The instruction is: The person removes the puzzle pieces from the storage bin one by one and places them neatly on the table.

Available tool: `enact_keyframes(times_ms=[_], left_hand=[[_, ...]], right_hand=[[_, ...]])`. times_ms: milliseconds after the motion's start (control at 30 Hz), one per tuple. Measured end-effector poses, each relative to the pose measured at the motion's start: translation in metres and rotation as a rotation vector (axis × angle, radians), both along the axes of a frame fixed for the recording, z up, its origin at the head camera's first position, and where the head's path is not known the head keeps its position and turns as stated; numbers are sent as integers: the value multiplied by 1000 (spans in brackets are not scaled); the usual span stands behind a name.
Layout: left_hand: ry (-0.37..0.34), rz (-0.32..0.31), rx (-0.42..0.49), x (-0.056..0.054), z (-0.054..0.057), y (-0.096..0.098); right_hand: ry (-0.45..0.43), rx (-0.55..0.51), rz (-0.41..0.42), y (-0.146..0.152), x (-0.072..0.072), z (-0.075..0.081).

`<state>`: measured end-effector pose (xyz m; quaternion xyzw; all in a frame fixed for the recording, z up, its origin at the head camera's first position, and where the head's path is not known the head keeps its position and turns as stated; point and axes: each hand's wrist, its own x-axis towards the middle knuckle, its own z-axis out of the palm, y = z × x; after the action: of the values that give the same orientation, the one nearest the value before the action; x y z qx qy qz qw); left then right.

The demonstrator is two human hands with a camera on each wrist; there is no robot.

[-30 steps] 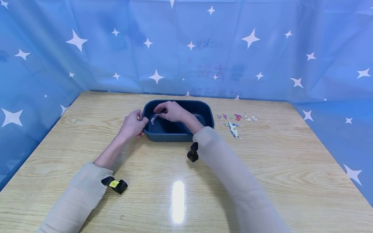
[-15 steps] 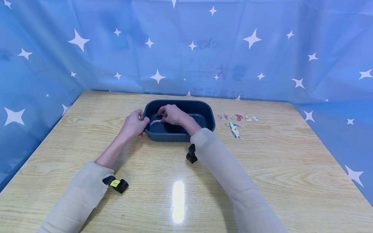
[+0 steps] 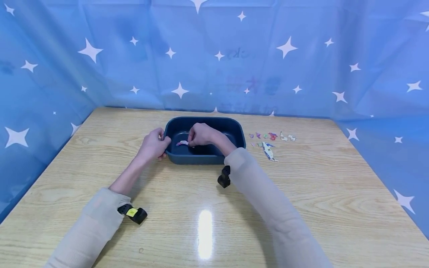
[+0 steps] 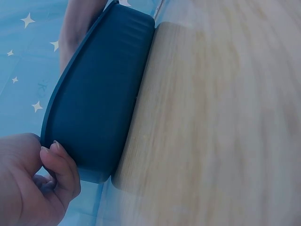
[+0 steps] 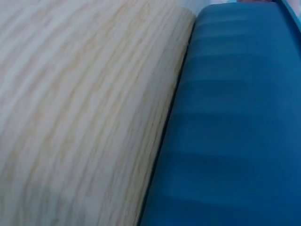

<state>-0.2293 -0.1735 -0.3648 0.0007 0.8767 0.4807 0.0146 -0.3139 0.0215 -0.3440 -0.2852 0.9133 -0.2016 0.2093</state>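
Note:
In the head view my left hand [image 3: 154,144] grips the left end of a dark blue plastic basin [image 3: 197,160]. Its thumb lies at the rim, and the left wrist view shows curled fingers [image 4: 63,165] against the basin's outer wall. My right hand [image 3: 202,134] reaches down inside the basin, fingertips pointing at the floor. It pinches the right end of a small, thin, colourful cut-out piece [image 3: 182,143], low over the basin floor. The fingertips are partly hidden, and the right wrist view shows only the basin's outer side [image 5: 225,122] and the wood.
Right of the basin, several small colourful cut-outs [image 3: 273,136] lie in a loose row on the wooden table [image 3: 301,193]. A larger pale and blue cut-out [image 3: 269,150] lies in front of them. A blue star-patterned curtain [image 3: 214,56] stands behind the table and along both sides.
My right hand has moved right and lower within the basin, bringing the cut-out piece from near the left wall toward the floor. My left hand has stayed at the rim.

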Motion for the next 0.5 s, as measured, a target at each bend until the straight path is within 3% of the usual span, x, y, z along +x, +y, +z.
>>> enact_keyframes(times_ms=[267, 500], left_hand=[[0, -5, 0, -1, -3, -2], [11, -11, 3, 0, -2, -2]], right_hand=[[-56, -341, -75, 31, -1, 3], [-95, -584, -229, 84, -1, 22]])
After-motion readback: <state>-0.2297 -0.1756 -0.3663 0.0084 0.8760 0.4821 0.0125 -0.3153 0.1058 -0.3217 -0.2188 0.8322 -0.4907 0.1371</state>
